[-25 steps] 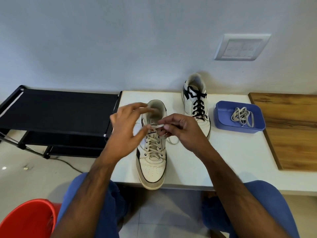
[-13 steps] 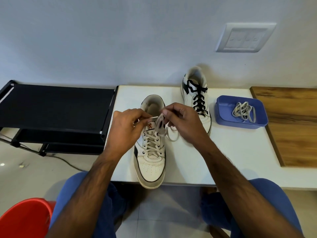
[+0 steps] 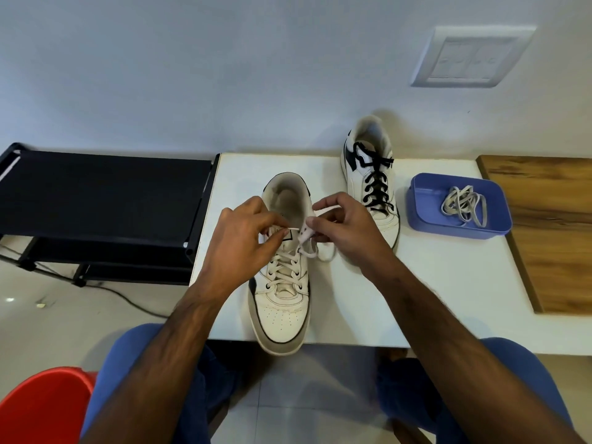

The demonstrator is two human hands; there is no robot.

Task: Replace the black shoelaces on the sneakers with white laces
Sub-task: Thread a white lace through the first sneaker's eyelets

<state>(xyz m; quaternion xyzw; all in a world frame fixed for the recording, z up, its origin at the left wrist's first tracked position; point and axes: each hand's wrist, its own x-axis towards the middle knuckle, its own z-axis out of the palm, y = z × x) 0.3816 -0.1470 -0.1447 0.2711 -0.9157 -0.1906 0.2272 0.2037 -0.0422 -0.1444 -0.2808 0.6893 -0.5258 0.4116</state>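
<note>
Since half a second ago, both hands are drawing closer together over the top eyelets, and the loop is getting smaller between them. The left hand [image 3: 238, 248] is pinching one end of the white lace [image 3: 285, 267] between thumb and fingertip, while the right hand [image 3: 344, 229] is pinching the other end, folded into a small loop, just above the tongue. The near sneaker [image 3: 282, 312] is lying on the white table [image 3: 432, 283], toe hanging over the near edge, already threaded with white all the way up. By my reading, the bow is being tied on shoe 1 of 2. Next, the loop needs wrapping and pulling snug without dragging the lace slack through the eyelets. The far sneaker [image 3: 373, 181] is still wearing its black lace [image 3: 376, 184], and the spare white lace [image 3: 464, 206] is sitting in the blue tray [image 3: 426, 219] just beside it.
</note>
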